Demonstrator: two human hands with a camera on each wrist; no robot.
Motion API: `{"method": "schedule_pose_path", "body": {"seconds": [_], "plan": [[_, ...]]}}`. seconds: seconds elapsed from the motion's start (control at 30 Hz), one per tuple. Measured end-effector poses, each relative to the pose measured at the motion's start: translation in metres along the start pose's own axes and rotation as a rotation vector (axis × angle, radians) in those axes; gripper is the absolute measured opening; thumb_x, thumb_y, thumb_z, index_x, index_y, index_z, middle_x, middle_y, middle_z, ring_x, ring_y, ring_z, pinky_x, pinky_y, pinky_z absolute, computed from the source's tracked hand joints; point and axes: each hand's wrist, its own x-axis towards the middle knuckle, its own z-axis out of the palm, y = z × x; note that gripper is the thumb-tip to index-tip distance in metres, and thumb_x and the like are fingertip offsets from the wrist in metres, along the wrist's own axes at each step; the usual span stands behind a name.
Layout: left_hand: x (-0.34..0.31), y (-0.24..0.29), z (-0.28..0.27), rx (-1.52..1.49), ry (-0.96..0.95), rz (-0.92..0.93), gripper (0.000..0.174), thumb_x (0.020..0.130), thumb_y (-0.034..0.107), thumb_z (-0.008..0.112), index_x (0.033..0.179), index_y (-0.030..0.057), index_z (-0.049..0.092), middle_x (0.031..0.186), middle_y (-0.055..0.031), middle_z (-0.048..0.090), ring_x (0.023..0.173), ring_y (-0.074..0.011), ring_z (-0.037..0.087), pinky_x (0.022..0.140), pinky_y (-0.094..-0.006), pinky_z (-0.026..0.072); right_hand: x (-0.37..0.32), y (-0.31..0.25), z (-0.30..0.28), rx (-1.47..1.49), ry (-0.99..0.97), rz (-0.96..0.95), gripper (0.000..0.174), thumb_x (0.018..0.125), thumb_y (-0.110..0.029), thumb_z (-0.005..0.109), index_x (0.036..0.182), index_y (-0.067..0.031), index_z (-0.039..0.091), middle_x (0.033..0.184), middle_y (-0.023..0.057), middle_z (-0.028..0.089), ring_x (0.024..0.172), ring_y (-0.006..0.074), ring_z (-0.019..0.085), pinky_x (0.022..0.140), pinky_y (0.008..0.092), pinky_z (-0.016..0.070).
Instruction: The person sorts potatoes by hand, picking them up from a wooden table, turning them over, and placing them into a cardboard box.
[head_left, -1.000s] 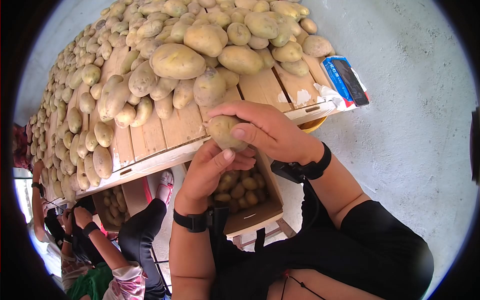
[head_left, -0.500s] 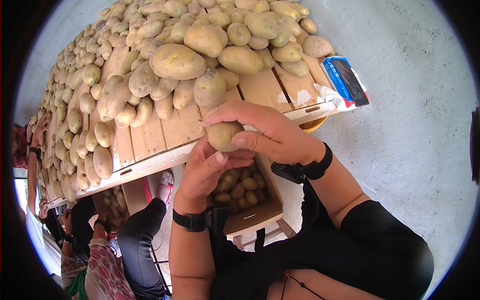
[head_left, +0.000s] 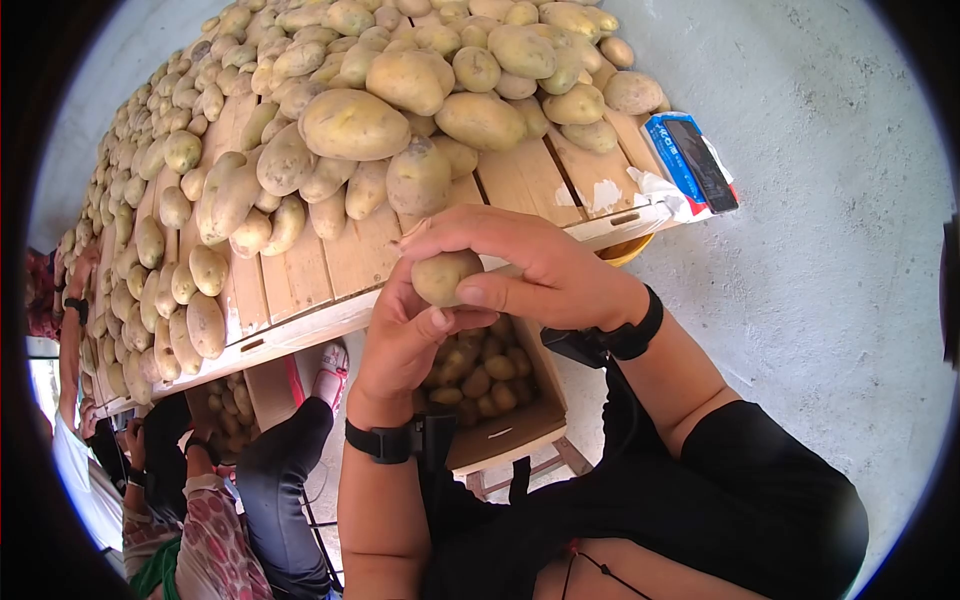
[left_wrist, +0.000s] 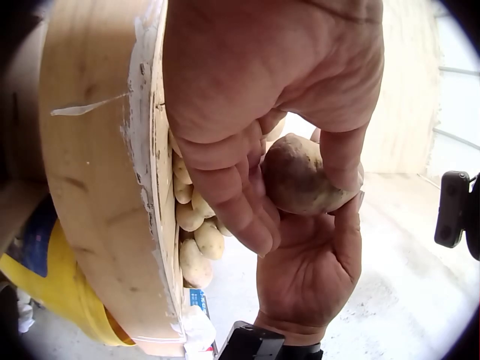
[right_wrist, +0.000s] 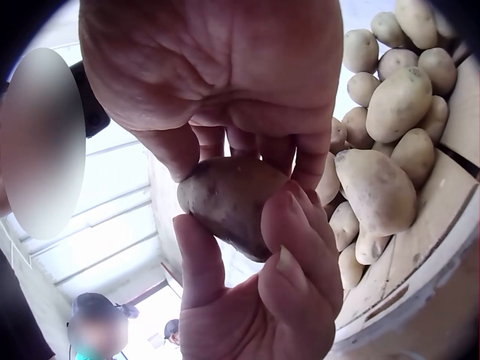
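A small, roundish potato [head_left: 445, 277] is held between both hands, over the near edge of the slatted wooden table [head_left: 300, 285]. My right hand [head_left: 535, 262] grips it from the right, thumb on the near side and fingers curving over the far side. From below and the left, my left hand [head_left: 395, 345] holds it too. The left wrist view shows the left thumb pressed against the potato [left_wrist: 300, 176]. Seen by the right wrist camera, the potato [right_wrist: 232, 199] has a shaded brown underside, with fingertips of both hands around it.
Potatoes [head_left: 355, 123] of many sizes cover the table. Below its edge stands a cardboard box [head_left: 510, 425] with potatoes inside. A phone [head_left: 700, 165] lies on a blue packet at the table's right corner. Another person's arm [head_left: 70, 350] reaches along the left side.
Both hands have turned the potato between them, and it sits slightly further left and smaller in view. At the left, other people's arms have shifted, one reaching up to the table.
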Motion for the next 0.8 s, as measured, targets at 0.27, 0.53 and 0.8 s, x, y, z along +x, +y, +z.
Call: {"method": "schedule_pose_path", "body": {"seconds": [0.27,0.53,0.8], "plan": [[-0.0006,0.0007,0.0014,0.01,0.034,0.013,0.079,0.084,0.027,0.08,0.146,0.0036,0.036,0.13,-0.012,0.057,0.117,-0.0255,0.061,0.093,-0.0418,0.0565,0.0004,-0.0029,0.0027,0.002,0.024,0.023,0.041,0.092,-0.021,0.066,0.13,-0.0046,0.061,0.127,0.0131,0.062,0.119,0.0285,0.058,0.104,0.0368,0.0422],[-0.0002,0.0017,0.0004,0.054,0.017,0.032,0.075,0.087,0.029,0.076,0.144,0.0016,0.036,0.133,-0.0135,0.055,0.12,-0.0283,0.06,0.096,-0.0456,0.0549,0.0006,0.0005,0.0052,-0.027,0.044,-0.01,0.041,0.091,-0.02,0.066,0.13,-0.0055,0.06,0.125,0.0124,0.063,0.116,0.0299,0.06,0.101,0.0375,0.0444],[-0.0027,0.0008,-0.0015,0.096,0.039,0.003,0.077,0.085,0.033,0.079,0.143,0.0024,0.038,0.133,-0.0121,0.055,0.121,-0.0281,0.059,0.1,-0.0431,0.0512,0.0015,0.0012,0.0073,-0.036,0.033,0.017,0.04,0.092,-0.023,0.066,0.127,-0.0052,0.061,0.122,0.0126,0.063,0.114,0.0293,0.06,0.1,0.0377,0.0448]]}}
